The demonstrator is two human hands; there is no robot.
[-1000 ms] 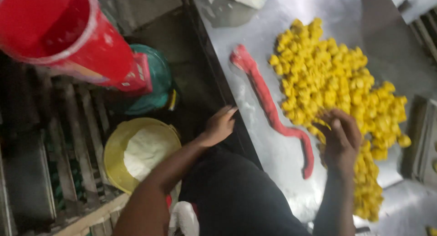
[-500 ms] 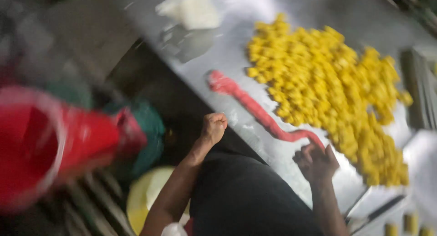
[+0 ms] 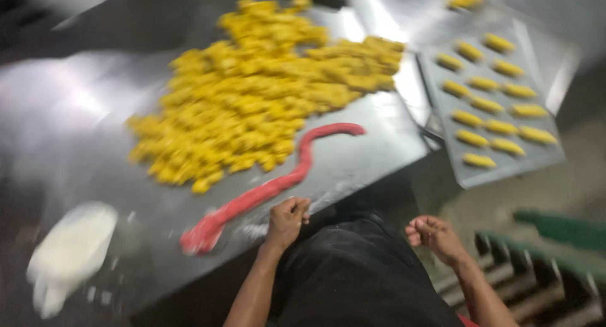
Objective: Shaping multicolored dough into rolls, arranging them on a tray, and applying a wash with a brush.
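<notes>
While left hand [image 3: 287, 218] curled by red dough rope [image 3: 271, 188], right hand [image 3: 434, 235] off-table; grip contents unclear; yellow pieces [image 3: 252, 106] beyond.

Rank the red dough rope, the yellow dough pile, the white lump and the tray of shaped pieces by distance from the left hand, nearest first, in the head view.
From the left hand, at the table's near edge:
1. Red dough rope, just beside it, up-left.
2. Yellow dough pile, beyond the rope, mid-table.
3. White lump, far left, and tray of shaped pieces, upper right: too close to call.
</notes>
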